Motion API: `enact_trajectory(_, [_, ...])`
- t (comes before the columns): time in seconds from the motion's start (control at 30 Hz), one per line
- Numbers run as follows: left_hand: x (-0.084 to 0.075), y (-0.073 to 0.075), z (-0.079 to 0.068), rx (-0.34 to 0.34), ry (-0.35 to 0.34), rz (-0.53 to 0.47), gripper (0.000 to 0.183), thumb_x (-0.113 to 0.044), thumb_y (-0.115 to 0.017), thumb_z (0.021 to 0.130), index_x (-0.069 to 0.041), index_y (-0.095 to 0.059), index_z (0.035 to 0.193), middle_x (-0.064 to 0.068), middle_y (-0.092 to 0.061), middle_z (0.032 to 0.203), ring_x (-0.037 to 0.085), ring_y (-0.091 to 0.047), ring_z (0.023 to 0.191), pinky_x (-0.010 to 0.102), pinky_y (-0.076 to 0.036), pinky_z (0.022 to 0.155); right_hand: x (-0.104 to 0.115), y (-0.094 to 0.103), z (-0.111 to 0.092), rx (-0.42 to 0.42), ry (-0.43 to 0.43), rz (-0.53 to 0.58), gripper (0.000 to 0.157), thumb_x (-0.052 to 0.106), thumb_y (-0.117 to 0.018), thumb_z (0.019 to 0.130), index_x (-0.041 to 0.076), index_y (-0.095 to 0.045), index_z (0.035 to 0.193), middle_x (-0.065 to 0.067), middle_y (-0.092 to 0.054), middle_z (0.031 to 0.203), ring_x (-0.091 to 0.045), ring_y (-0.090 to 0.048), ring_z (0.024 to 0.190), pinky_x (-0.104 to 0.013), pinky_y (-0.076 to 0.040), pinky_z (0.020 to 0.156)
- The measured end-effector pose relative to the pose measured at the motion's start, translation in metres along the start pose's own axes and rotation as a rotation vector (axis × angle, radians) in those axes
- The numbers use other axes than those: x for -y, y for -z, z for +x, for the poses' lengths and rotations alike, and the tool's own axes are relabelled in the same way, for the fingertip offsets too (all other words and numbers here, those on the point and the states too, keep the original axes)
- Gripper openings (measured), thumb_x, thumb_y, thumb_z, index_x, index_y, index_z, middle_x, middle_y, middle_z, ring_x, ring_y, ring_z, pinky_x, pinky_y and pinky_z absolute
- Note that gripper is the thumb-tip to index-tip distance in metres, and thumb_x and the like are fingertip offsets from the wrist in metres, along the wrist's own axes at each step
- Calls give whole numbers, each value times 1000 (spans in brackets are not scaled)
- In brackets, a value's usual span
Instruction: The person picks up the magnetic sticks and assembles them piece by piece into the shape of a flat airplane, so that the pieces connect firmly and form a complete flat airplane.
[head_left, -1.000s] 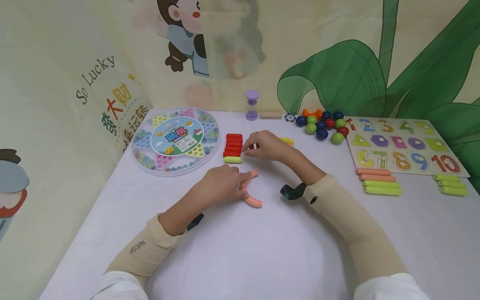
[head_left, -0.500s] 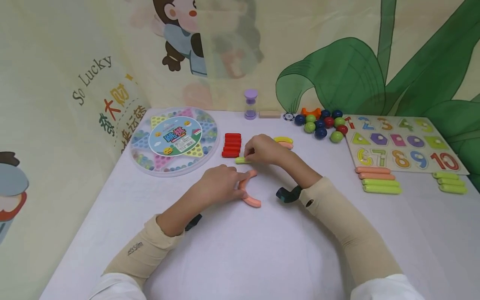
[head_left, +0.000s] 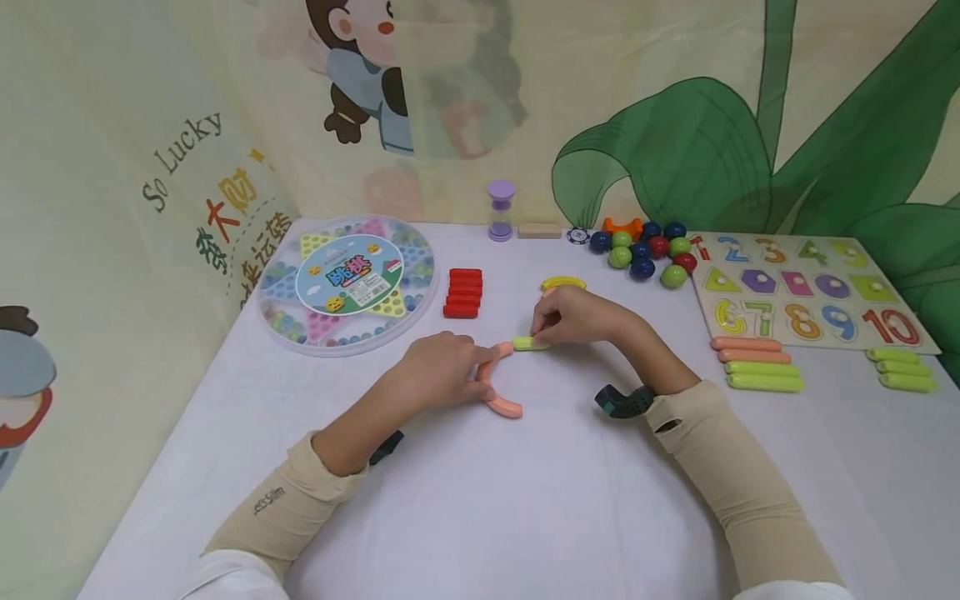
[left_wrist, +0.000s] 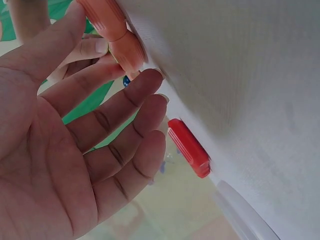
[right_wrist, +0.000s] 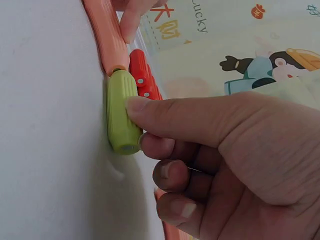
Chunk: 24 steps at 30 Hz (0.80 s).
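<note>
My left hand [head_left: 442, 371] holds a C-shaped curve of salmon-orange magnetic sticks [head_left: 489, 379] on the table, thumb and index finger at its outer side. A joint between two orange pieces [left_wrist: 119, 37] shows in the left wrist view, the other fingers being loosely bent. My right hand [head_left: 581, 317] pinches a short light-green magnetic stick [right_wrist: 122, 112] between thumb and index finger. The green stick's far end meets the upper end of the orange curve [right_wrist: 109, 42] in the right wrist view. Short red sticks [head_left: 462, 293] lie in a stack-like row behind the hands.
A round marble board game [head_left: 273, 329] lies at the left. Yellow curved sticks [head_left: 564, 282] sit behind my right hand. Further back are a purple hourglass [head_left: 501, 210], a wooden block [head_left: 540, 231] and coloured balls [head_left: 642, 268]. Green sticks [head_left: 765, 382] and a number puzzle [head_left: 813, 292] lie right.
My right hand has taken the green stick from beside the red row and brought it rightward and nearer, to the orange curve's upper end. The left hand stays on the curve.
</note>
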<state>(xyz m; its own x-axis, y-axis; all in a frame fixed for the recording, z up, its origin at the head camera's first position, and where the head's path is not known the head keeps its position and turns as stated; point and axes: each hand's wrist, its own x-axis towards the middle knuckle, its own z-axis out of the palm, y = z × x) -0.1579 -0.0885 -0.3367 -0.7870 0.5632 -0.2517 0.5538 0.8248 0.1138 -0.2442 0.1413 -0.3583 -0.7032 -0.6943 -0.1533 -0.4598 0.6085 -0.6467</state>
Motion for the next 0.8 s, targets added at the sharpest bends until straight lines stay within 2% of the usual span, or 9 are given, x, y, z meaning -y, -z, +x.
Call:
enact_trajectory(0.13, [-1, 1, -1, -3, 1, -6, 51, -46, -67, 77, -26, -57, 123, -1, -48, 67, 13, -47, 64, 27, -36, 51, 4, -6, 2, -18, 67, -56, 4, 15, -70, 78, 15, -67, 81, 4, -57, 70, -14, -49, 68, -27, -43, 62])
enact_trajectory(0.33, [-2, 1, -1, -5, -6, -6, 49, -47, -66, 77, -26, -57, 120, -1, -48, 67, 13, -47, 63, 27, -36, 51, 11, -14, 4, -14, 83, -124, 16, 16, -63, 83, 12, -60, 98, 2, -51, 63, -13, -47, 58, -26, -38, 53])
enact_trajectory(0.5, [-2, 1, -1, -12, -4, -8, 52, -47, -66, 77, -26, -56, 123, -1, -48, 67, 13, -47, 61, 27, -35, 50, 14, -10, 1, 20, 32, -177, 14, 11, -57, 85, 14, -64, 97, 3, -52, 65, -12, -46, 59, -26, -37, 54])
enact_trajectory(0.63, [-3, 0, 0, -6, 4, -18, 49, -46, -66, 77, -25, -58, 120, -1, -48, 68, 13, -47, 62, 27, -35, 50, 15, -3, -5, 68, -46, -227, 11, 17, -67, 79, 16, -67, 90, 2, -53, 68, -14, -47, 63, -28, -39, 58])
enact_trajectory(0.8, [-2, 0, -1, -3, 9, -19, 51, -47, -66, 77, -26, -56, 122, -1, -48, 68, 13, -47, 62, 27, -35, 51, 16, -1, -6, 45, -88, -266, 12, 25, -74, 74, 17, -66, 78, 2, -53, 66, -14, -47, 62, -28, -39, 58])
